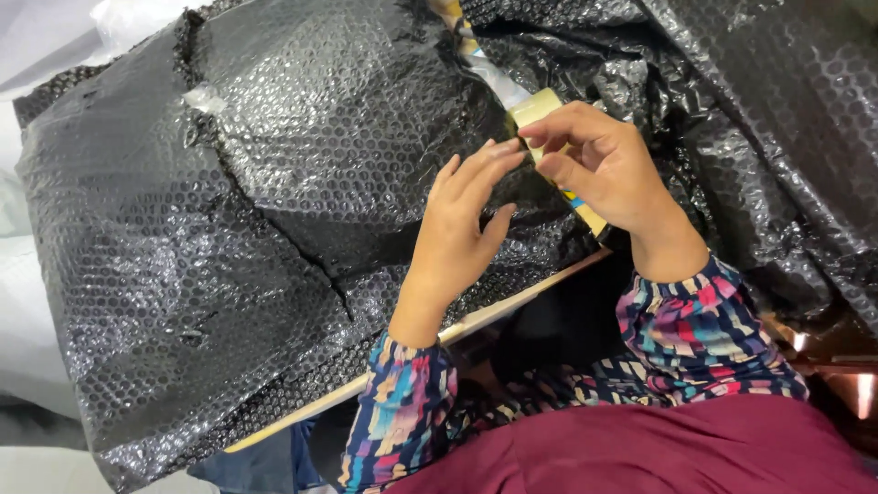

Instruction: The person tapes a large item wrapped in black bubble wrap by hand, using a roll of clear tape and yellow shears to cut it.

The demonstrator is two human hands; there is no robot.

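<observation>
A large bundle wrapped in black bubble wrap (229, 210) fills the left and middle of the head view. My left hand (462, 229) rests flat on the wrap near its right edge, fingers spread and pointing up toward the tape. My right hand (599, 165) grips a roll of yellowish packing tape (535, 110), thumb and fingers pinched on its end just above the left fingertips. A strip of tape runs up from the roll along the seam between two sheets of wrap. Both wrists wear multicoloured patterned sleeves.
More black bubble wrap (768, 119) lies loose at the right. A pale wooden board edge (494, 311) runs diagonally under the bundle. White plastic sheeting (37, 302) shows at the left. My maroon garment (658, 448) fills the bottom right.
</observation>
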